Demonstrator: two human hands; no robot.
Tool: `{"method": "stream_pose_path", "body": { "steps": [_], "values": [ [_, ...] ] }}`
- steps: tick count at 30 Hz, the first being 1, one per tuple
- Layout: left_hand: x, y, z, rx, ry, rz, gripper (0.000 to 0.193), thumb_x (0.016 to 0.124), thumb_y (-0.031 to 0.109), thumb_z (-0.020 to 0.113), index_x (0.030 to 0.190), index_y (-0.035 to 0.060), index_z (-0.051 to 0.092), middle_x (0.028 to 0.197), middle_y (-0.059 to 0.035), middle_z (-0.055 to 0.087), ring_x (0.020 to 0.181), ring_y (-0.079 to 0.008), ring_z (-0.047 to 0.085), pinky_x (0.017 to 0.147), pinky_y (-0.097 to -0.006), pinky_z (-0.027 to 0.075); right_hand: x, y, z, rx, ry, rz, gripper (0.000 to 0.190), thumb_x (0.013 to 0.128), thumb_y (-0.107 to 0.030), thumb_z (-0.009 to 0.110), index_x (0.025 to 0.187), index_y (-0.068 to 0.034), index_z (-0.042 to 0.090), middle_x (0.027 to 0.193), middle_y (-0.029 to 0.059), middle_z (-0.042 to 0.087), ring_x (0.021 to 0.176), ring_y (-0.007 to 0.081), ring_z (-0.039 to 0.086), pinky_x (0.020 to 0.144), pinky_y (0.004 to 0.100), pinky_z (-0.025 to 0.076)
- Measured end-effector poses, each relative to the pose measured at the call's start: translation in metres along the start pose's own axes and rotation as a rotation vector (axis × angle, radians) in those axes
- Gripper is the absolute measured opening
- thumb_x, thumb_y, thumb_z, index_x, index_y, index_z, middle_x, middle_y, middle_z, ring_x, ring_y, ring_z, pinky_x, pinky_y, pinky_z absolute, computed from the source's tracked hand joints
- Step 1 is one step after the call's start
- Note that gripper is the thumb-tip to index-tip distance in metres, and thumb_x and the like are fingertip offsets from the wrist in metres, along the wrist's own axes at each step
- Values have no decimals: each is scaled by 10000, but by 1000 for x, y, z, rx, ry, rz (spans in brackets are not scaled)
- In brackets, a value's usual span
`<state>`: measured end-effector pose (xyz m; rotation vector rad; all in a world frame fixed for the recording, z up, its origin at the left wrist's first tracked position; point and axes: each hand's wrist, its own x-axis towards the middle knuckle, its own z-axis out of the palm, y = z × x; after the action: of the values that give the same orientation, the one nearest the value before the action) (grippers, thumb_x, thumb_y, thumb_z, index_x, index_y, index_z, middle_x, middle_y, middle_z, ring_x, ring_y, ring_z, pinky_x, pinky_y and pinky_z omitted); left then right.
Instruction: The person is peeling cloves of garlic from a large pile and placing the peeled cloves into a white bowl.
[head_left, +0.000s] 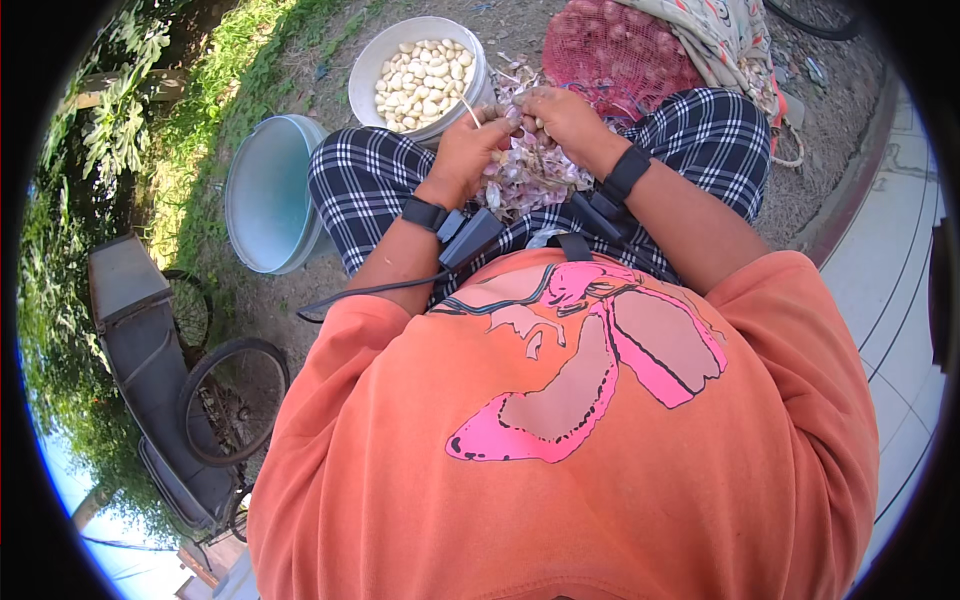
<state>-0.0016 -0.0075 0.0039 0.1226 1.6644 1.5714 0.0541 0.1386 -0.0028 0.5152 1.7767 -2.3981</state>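
My left hand (472, 142) and my right hand (562, 124) meet above a heap of pinkish garlic skins (532, 176) between my knees. The fingers of both are closed around garlic, whose exact shape is partly hidden by them. A thin pale stick (469, 109) juts up from my left hand. Beyond that hand, a white plastic bucket (361, 94) holds many peeled garlic cloves (424, 82). Past my right hand lies a red mesh bag (619, 52) filled with unpeeled garlic.
An open pale-blue bucket (274, 195) stands left of my knee. A cart with wheels (157, 360) is farther left, by greenery. A patterned cloth (720, 37) lies over the mesh bag's right side. Tiled paving (892, 262) runs along the right. A cable (375, 287) trails from my left wrist.
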Motion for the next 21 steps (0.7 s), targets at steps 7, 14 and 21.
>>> {"method": "stream_pose_path", "body": {
  "steps": [7,14,21],
  "values": [
    [-5,11,0,-111,72,-29,248,746,100,536,980,23,569,774,-30,582,577,-52,463,469,-167,370,14,-11,-31,619,82,55,161,806,-183,463,744,-53,534,560,-5,488,407,89,388,361,236,280],
    [-12,22,4,35,31,67,282,742,126,578,1001,15,567,775,-17,581,577,-43,457,478,-168,362,5,8,-10,-577,-122,147,345,857,-332,354,859,-48,549,571,55,546,381,137,460,340,283,352],
    [-14,19,4,311,-131,298,398,672,114,669,1014,-6,505,822,-34,568,717,-72,510,616,-213,426,6,9,-5,281,-179,397,298,852,-387,386,921,-140,538,667,-40,516,532,69,445,418,215,296]
  ]
}}
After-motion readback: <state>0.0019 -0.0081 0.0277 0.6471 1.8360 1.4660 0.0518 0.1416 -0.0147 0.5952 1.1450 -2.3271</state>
